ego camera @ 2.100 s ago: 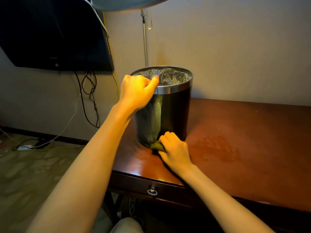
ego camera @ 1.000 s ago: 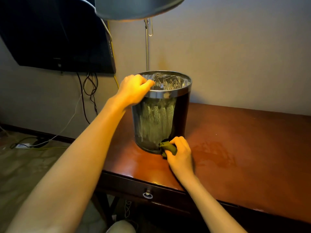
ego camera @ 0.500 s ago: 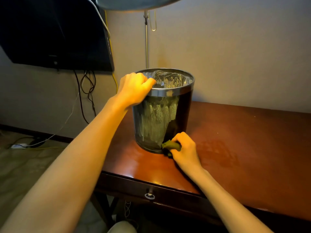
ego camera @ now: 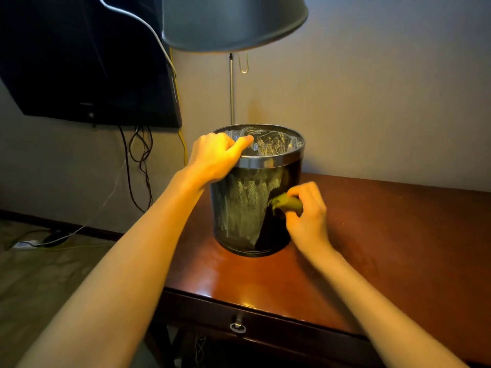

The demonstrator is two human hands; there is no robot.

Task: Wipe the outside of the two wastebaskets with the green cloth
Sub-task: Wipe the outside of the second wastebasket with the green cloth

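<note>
Seen from the head camera, a black wastebasket (ego camera: 239, 213) stands upright on a glossy reddish-brown surface (ego camera: 372, 235), near its left end. A shiny metal band (ego camera: 268, 161) runs round the top of the wastebasket, and a clear plastic liner (ego camera: 273, 144) is crumpled inside its mouth. Pale streaks cover the dark wall on the near-left side of the wastebasket, while its near-right side is plain black.

The left hand (ego camera: 215, 158) grips the wastebasket at the left of the rim: the fingers are curled over the band and the thumb lies across the top edge, pointing into the mouth. The right hand (ego camera: 305, 213) is at the right side of the wastebasket, about halfway up its wall. Its fingers and thumb pinch a bunched green cloth (ego camera: 288, 203), which is pressed against the wall just at the edge of the streaked patch.

Behind the wastebasket a thin lamp pole (ego camera: 231, 88) rises to a grey lampshade (ego camera: 233, 22) above it. To the left of the wastebasket a dark television (ego camera: 87, 62) hangs on the wall, with black cables (ego camera: 138, 160) trailing down below it. Below the wastebasket, on the front of the surface, a drawer has a small metal ring pull (ego camera: 237, 326).
</note>
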